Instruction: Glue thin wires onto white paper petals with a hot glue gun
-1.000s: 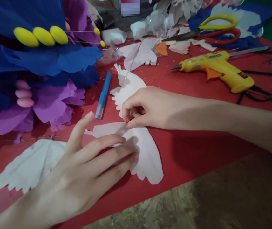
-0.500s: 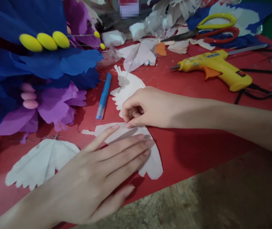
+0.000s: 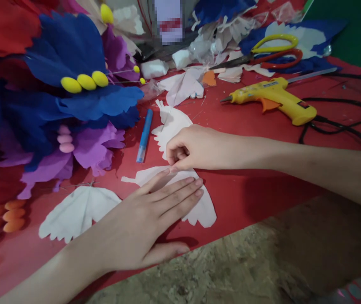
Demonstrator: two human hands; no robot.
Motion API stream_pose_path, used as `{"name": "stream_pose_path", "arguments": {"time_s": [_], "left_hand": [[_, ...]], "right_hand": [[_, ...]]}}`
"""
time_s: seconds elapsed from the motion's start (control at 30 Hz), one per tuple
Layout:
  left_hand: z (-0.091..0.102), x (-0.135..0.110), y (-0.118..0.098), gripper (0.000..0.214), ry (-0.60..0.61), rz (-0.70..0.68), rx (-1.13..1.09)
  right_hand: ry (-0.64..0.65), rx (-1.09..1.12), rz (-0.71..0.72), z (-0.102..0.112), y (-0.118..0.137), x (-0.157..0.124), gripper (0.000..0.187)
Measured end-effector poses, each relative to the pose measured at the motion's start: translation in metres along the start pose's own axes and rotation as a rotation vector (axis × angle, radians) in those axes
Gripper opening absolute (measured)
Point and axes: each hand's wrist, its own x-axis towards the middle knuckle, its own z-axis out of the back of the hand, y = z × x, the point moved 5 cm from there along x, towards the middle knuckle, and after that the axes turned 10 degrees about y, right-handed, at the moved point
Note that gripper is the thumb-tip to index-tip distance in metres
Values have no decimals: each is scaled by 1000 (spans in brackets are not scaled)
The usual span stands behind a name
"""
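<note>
My left hand [image 3: 145, 217] lies flat with its fingers stretched over a white wing-shaped cutout [image 3: 204, 207], pressing it against the red tabletop. Along the cutout's upper edge my right hand [image 3: 191, 147] is closed in a pinch, thumb against the curled fingers. What is between those fingertips is too small to make out. The left index fingertip almost meets them. Behind the right hand lies another white scalloped cutout [image 3: 176, 124], partly covered by it. A white wing piece with wire [image 3: 81, 211] rests beside my left wrist.
A blue marker [image 3: 144, 135] lies behind the hands. At the right are a yellow glue gun [image 3: 272, 99] with a black cord and scissors [image 3: 278, 52]. Blue and purple butterfly shapes [image 3: 101, 99] crowd the left, near orange oval pieces [image 3: 14, 215]. The red table's edge [image 3: 231, 228] runs along the front.
The view has shifted, bringing more of the left side into sight. My left index finger has come closer to the right fingertips. The right hand keeps its pinch at the cutout's edge.
</note>
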Motion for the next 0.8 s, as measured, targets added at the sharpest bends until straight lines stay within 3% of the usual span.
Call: {"name": "stream_pose_path", "arguments": {"time_s": [0.27,0.47,0.57,0.67,0.8], "left_hand": [[-1,0,-1,60,9,0,40],[3,3,-4,47,21,-48,71],[7,1,-7,52,1,-83,93],[16,-6,-6,38,-186,-41,88],[28,-19,7,24,-480,257,111]], "right_hand": [[15,-6,5,0,1,-1,12],[14,1,3,-2,1,0,12],[25,17,9,0,2,0,12],[42,53,-5,7,5,-4,13],[63,-88,-165,21,3,-18,14]]}}
